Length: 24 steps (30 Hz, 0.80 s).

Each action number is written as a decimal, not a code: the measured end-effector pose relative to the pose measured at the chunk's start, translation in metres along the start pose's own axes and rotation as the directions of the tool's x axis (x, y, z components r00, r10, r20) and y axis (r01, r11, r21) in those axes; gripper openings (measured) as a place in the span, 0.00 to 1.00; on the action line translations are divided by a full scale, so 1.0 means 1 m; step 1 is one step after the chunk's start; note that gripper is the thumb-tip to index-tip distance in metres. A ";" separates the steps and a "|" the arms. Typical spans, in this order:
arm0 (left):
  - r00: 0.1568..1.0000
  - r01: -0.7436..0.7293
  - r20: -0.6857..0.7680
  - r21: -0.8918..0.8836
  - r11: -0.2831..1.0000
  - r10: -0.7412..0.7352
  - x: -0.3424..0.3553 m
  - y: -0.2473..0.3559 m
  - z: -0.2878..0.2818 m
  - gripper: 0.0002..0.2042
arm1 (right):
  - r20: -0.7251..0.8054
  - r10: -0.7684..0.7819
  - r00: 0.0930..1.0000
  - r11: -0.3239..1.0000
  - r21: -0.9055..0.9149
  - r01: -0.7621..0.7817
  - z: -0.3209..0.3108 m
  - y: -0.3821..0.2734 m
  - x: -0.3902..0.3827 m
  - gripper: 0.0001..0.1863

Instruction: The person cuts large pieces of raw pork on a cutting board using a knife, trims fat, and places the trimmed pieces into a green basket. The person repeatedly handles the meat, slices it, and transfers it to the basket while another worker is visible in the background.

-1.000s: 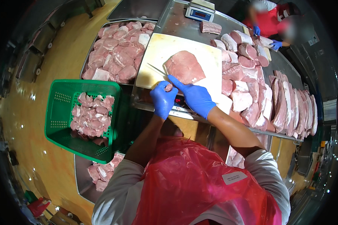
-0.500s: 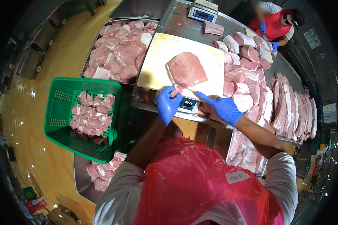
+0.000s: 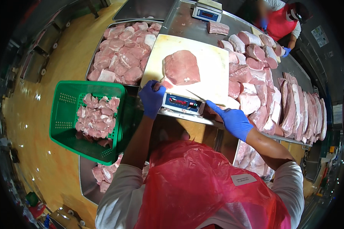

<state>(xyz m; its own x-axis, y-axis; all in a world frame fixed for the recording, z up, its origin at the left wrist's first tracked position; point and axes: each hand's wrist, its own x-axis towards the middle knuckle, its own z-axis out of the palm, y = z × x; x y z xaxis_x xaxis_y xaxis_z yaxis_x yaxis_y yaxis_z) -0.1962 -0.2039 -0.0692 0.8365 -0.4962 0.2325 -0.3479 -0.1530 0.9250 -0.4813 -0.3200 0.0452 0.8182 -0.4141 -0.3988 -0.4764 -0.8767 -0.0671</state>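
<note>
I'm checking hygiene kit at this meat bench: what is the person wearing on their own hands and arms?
Both the left hand and the right hand wear thin, snug blue disposable gloves ending at the wrist. The forearms are bare. Short white sleeves cover the upper arms, and a translucent red plastic apron with a small white label lies over the chest. No watch or jewellery shows.

Counted: 2 gloved hands of the wearer, left hand at 7 o'clock of the board, right hand at 5 o'clock. 1 white cutting board w/ 1 big meat slab on it. 1 knife. 2 scales: 1 front scale at the board's 6 o'clock, 1 far scale at 12. 1 green basket at 9 o'clock w/ small meat bits, too many to count. 2 steel trays of cuts: upper tray, lower tray. 1 other person at 1 o'clock. Worktop cuts at 3 o'clock: approx. 20+, exact no. unclear.
</note>
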 end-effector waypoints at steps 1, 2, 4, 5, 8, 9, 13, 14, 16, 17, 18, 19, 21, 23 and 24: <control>1.000 0.027 0.011 -0.024 0.999 -0.027 -0.004 0.008 0.000 0.06 | -0.034 -0.006 0.999 0.999 0.044 0.008 -0.001 -0.002 0.000 0.45; 0.998 0.054 0.022 -0.047 0.997 -0.053 -0.007 0.012 0.000 0.06 | -0.068 -0.020 0.997 0.997 0.075 0.025 -0.003 -0.008 0.005 0.45; 1.000 -0.006 -0.001 0.007 1.000 0.006 -0.013 0.004 0.001 0.06 | -0.142 -0.050 0.989 0.987 0.145 0.071 -0.018 -0.043 0.029 0.45; 0.999 -0.038 -0.009 0.035 0.999 0.038 -0.014 -0.002 0.001 0.06 | -0.265 -0.115 0.958 0.961 0.216 0.175 -0.021 -0.056 0.043 0.44; 0.989 -0.148 -0.009 0.055 0.987 0.149 -0.010 -0.003 0.004 0.06 | -0.331 -0.083 0.940 0.955 0.243 0.169 -0.013 -0.077 0.102 0.41; 0.979 -0.205 -0.008 0.082 0.975 0.206 -0.008 -0.003 0.006 0.06 | -0.351 -0.076 0.933 0.960 0.227 0.164 -0.007 -0.079 0.120 0.40; 0.946 -0.311 -0.041 0.159 0.937 0.322 0.002 -0.013 -0.001 0.07 | -0.286 -0.108 0.952 0.969 0.182 0.165 0.001 -0.064 0.102 0.40; 0.943 -0.315 -0.060 0.167 0.934 0.328 0.003 -0.014 -0.006 0.09 | -0.254 -0.123 0.959 0.972 0.162 0.168 0.000 -0.053 0.084 0.41; 0.984 -0.151 -0.045 0.303 0.941 0.173 0.009 -0.008 -0.035 0.09 | -0.138 -0.081 0.987 0.988 0.123 0.098 -0.006 -0.024 0.039 0.42; 0.998 -0.033 -0.039 0.325 0.945 0.049 0.015 -0.014 -0.061 0.11 | -0.033 -0.025 0.999 0.997 0.071 0.028 -0.010 -0.010 0.021 0.42; 0.997 0.077 -0.024 0.346 0.935 -0.074 0.021 -0.023 -0.091 0.13 | 0.069 0.048 0.996 0.999 0.015 -0.049 -0.009 0.005 0.002 0.42; 0.996 0.077 -0.074 0.302 0.950 -0.057 0.024 -0.020 -0.126 0.12 | 0.031 0.047 0.998 0.999 0.023 -0.048 -0.002 0.021 -0.017 0.41; 0.992 -0.017 -0.092 0.584 0.811 0.087 0.032 -0.048 -0.189 0.10 | -0.053 0.039 0.998 0.999 0.035 -0.037 0.018 0.044 -0.046 0.39; 0.949 -0.248 0.135 0.877 0.412 0.285 0.034 -0.052 -0.198 0.08 | -0.266 0.132 0.955 0.965 0.256 -0.062 0.040 0.041 -0.052 0.37; 0.886 -0.396 0.291 0.879 0.265 0.361 0.040 -0.021 -0.173 0.07 | -0.362 0.197 0.911 0.930 0.362 -0.058 0.050 0.042 -0.051 0.36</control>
<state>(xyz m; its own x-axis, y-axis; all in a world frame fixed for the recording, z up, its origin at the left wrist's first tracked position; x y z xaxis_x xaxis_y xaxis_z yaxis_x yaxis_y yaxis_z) -0.0825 -0.0726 -0.0273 0.4928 -0.7434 0.4522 -0.7958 -0.5953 -0.1115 -0.5594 -0.3229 0.0169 0.7678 -0.6390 -0.0455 -0.6070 -0.7030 -0.3705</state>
